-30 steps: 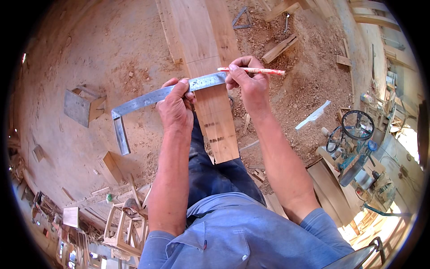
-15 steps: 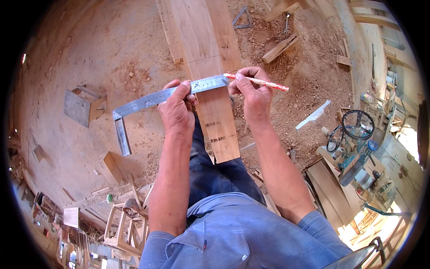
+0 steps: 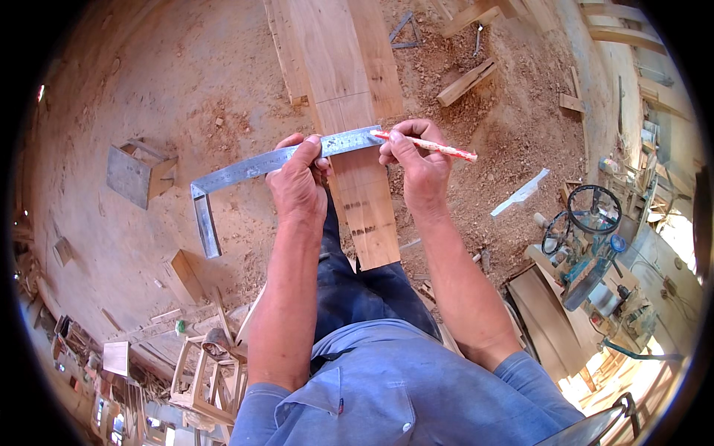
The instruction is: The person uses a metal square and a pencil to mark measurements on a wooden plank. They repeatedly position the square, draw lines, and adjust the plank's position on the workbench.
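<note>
A long wooden board [image 3: 364,197] runs away from me, with a thin line drawn across it farther up. Across its face lies the blade of a metal carpenter's square [image 3: 245,172], its shorter arm hanging off to the left. My left hand [image 3: 299,182] pinches the blade beside the board's left edge, thumb on top. Between the thumb and fingers of my right hand [image 3: 422,160] is a red and white pencil [image 3: 442,148]. Its tip meets the blade's end near the board's right edge. Dark marks show on the board's near end.
A wooden stool [image 3: 130,175] stands on the dusty floor at left. To the right lie a wood offcut [image 3: 467,82], a pale strip [image 3: 520,192] and a machine with a black handwheel [image 3: 595,208]. A stool frame [image 3: 208,379] is at lower left; a metal triangle [image 3: 405,31] lies farther off.
The pencil tip has shifted slightly down and right, now over the blade's end. The square and my left hand sit a touch farther right in the picture; both grips are unchanged.
</note>
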The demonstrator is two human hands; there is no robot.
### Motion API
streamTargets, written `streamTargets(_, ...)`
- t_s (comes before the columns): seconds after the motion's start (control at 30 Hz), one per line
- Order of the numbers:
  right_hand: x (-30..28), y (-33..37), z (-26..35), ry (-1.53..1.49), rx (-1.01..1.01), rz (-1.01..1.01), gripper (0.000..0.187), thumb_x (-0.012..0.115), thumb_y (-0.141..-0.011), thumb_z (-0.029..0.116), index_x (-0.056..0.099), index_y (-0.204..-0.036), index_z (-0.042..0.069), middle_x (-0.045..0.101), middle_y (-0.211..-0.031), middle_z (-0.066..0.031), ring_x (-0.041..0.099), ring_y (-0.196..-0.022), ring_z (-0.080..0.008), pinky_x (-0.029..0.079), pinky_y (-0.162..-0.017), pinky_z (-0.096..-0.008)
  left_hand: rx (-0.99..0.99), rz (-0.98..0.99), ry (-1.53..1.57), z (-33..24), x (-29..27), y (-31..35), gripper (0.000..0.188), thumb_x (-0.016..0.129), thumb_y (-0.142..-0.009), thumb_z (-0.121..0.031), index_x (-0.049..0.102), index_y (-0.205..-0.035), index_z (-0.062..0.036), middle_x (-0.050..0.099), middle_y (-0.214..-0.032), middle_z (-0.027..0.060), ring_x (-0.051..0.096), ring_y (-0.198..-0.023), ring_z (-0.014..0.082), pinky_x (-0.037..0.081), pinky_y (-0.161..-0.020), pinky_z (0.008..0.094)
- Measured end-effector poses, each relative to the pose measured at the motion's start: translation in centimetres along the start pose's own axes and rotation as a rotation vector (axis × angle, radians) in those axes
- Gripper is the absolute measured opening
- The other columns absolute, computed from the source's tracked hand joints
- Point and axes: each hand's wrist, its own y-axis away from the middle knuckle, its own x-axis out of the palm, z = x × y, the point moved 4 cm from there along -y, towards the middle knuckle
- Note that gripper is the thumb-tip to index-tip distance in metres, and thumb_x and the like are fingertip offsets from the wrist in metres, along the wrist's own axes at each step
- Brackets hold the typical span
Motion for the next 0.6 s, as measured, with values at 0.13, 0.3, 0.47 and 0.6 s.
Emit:
streamTargets(0.13, 0.1, 0.1, 0.1, 0.002, 0.003, 0.007, 0.008, 0.061, -0.093, 0.004, 0.055, -0.097, 0.001, 0.062, -0.086, -0.0066, 0.060, -0.069, -0.0102, 0.050, -0.062, -0.0233, 0.003, 0.000, 0.001, 0.1, 0.0, 0.0, 0.034, 0.069, -0.083, 0.003, 0.051, -0.112, -0.0002, 0.065, -0.083, 0.0135, 0.061, -0.057, 0.0176, 0.049, -0.049, 0.0287)
streamTargets(0.3, 0.1, 0.5, 0.0, 0.023, -0.024, 0.003, 0.009, 0.060, -0.093, 0.004, 0.054, -0.099, 0.001, 0.061, -0.086, -0.0062, 0.060, -0.071, -0.0099, 0.051, -0.064, -0.0237, 0.010, 0.010, -0.013, 0.0, 0.0, 0.0, 0.035, 0.069, -0.083, 0.003, 0.050, -0.113, 0.0009, 0.065, -0.083, 0.0129, 0.061, -0.057, 0.0166, 0.050, -0.048, 0.0275)
streamTargets(0.47, 0.4, 1.8, 0.4, 0.142, -0.137, -0.056, 0.012, 0.058, -0.096, 0.007, 0.055, -0.106, 0.001, 0.063, -0.090, -0.0071, 0.061, -0.080, -0.0115, 0.052, -0.074, -0.0263, 0.003, 0.024, -0.001, -0.4, 0.6, -0.1, 0.035, 0.068, -0.084, 0.003, 0.050, -0.113, 0.0005, 0.065, -0.084, 0.0130, 0.061, -0.058, 0.0164, 0.049, -0.049, 0.0281)
streamTargets(0.6, 0.9, 3.5, 0.0, 0.329, -0.313, -0.136, 0.020, 0.056, -0.096, 0.003, 0.057, -0.116, 0.002, 0.062, -0.104, -0.0100, 0.061, -0.097, -0.0200, 0.049, -0.088, -0.0320, 0.012, 0.033, 0.015, -0.6, 0.9, -0.3, 0.037, 0.070, -0.082, 0.002, 0.050, -0.113, 0.0012, 0.065, -0.084, 0.0117, 0.060, -0.057, 0.0149, 0.050, -0.049, 0.0266)
